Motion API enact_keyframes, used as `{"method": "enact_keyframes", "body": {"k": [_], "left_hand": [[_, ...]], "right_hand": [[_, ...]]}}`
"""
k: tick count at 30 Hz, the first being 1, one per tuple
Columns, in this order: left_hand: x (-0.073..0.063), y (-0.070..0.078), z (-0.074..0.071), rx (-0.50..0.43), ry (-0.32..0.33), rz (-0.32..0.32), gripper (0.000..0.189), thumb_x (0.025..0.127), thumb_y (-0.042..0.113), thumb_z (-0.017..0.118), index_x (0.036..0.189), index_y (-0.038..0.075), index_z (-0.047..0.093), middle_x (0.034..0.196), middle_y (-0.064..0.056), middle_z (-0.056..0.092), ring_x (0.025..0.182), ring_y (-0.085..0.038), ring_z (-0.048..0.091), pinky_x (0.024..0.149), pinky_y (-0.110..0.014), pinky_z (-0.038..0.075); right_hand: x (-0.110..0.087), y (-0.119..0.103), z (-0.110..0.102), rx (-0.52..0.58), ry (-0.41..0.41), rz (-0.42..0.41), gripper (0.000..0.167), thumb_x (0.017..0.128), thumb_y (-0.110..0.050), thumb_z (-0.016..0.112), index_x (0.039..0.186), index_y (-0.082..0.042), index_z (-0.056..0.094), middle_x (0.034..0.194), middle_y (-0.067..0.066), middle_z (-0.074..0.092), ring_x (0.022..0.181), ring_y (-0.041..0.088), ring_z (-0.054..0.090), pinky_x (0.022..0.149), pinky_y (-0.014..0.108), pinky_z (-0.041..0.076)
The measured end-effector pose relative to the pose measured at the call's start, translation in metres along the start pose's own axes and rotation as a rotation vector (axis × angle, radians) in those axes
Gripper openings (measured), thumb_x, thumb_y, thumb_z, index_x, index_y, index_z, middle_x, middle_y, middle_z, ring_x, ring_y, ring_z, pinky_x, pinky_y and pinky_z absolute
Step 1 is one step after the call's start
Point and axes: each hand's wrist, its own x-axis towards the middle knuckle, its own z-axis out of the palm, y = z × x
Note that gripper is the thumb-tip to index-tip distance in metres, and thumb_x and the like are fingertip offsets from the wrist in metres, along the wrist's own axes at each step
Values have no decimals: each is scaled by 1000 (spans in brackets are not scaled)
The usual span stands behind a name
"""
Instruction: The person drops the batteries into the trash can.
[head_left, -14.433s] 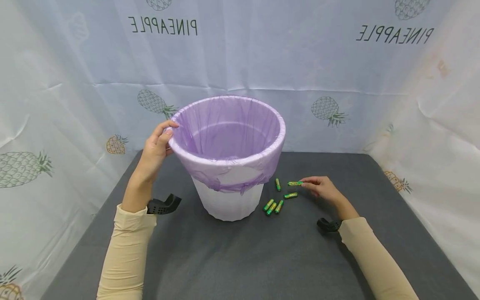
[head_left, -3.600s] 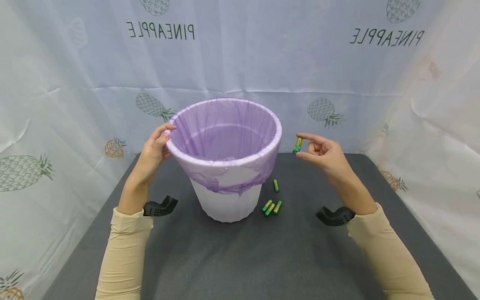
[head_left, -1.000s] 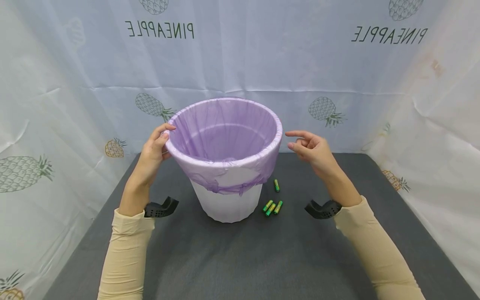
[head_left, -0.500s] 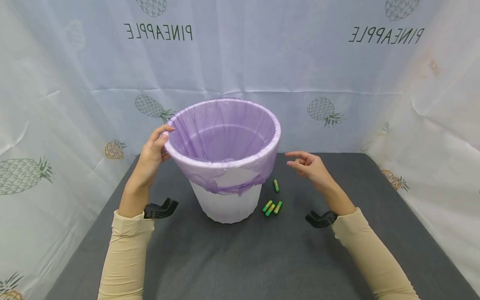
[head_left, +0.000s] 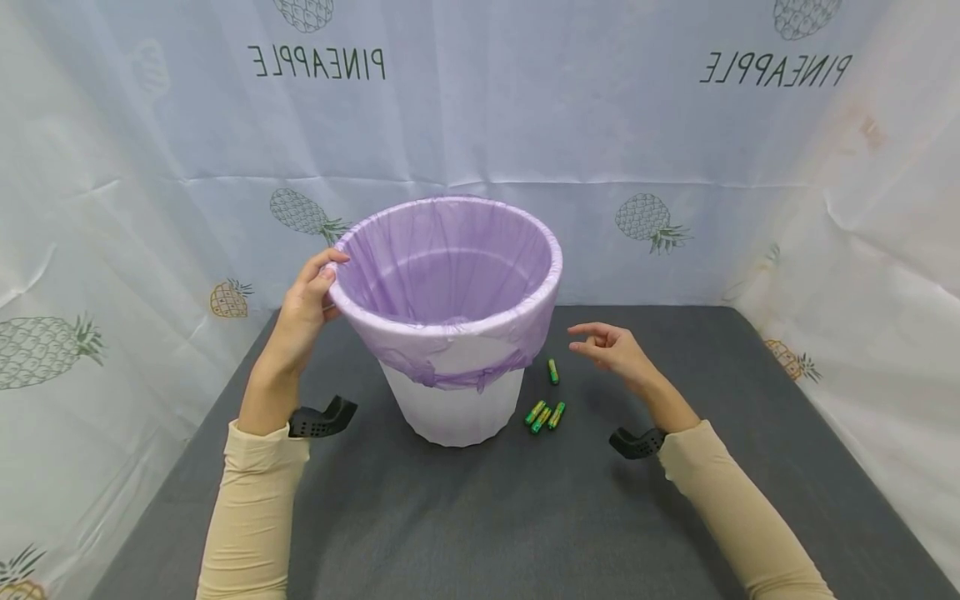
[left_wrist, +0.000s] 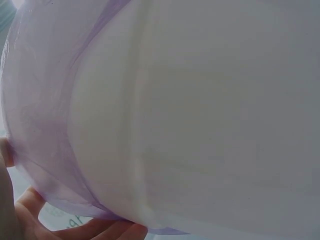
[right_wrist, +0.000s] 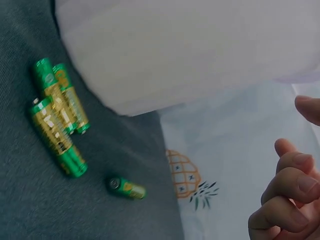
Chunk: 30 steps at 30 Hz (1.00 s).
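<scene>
A white trash bin [head_left: 453,408], lined with a purple bag [head_left: 480,350], stands on the dark cloth. My left hand [head_left: 302,304] grips its rim at the left, thumb outside and fingertips over the edge; the left wrist view shows those fingers [left_wrist: 90,230] against the bag. To the bin's right lies a lone green and gold battery [head_left: 553,372]. Above and to the right of it hovers my right hand [head_left: 611,348], holding nothing, index finger and thumb apart, other fingers loosely bent. Nearer me, three more batteries [right_wrist: 59,135] lie side by side by the bin's base.
A dark grey cloth [head_left: 465,525] covers the table. Curtains printed with pineapples [head_left: 480,108] hang behind and on both sides. Each wrist wears a black camera mount [head_left: 322,417].
Earlier my right hand pinched a battery and raised it beside the bin; two batteries are gone from the table. In the last second the hand came down from rim height. The left hand stayed put.
</scene>
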Motion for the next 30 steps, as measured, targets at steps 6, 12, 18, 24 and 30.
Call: {"method": "enact_keyframes", "body": {"k": [6,12,18,24,30], "left_hand": [[1,0,1,-6,1,0,21,100,25,39,116,28,52,90,7,54,80,0,60,76,-16,52],[0,0,1,-4,6,-4,21,100,25,39,116,28,52,89,8,54,79,0,60,76,-16,52],[0,0,1,-4,6,-6,21,100,25,39,115,29,52,89,8,54,79,0,60,76,-16,52],[1,0,1,-5,7,0,20,101,25,39,115,29,52,87,9,54,78,0,60,76,-16,52],[0,0,1,5,7,-5,20,101,26,38,115,29,52,87,8,54,79,0,59,75,-16,52]], "right_hand": [[7,16,1,-25,-18,17,42,91,-21,66,128,-3,55,64,-13,53,50,4,34,53,28,33],[14,29,2,-60,-40,73,52,90,-24,67,133,1,51,66,-14,55,50,4,35,55,29,35],[22,43,4,-81,-76,112,55,90,-24,68,134,2,50,70,-6,57,50,5,34,56,28,36],[32,58,6,-115,-99,140,53,89,-23,69,134,0,52,70,-5,58,50,5,36,55,26,36],[39,69,6,-106,-163,165,56,88,-19,69,137,0,48,67,-8,55,50,5,36,53,23,34]]}}
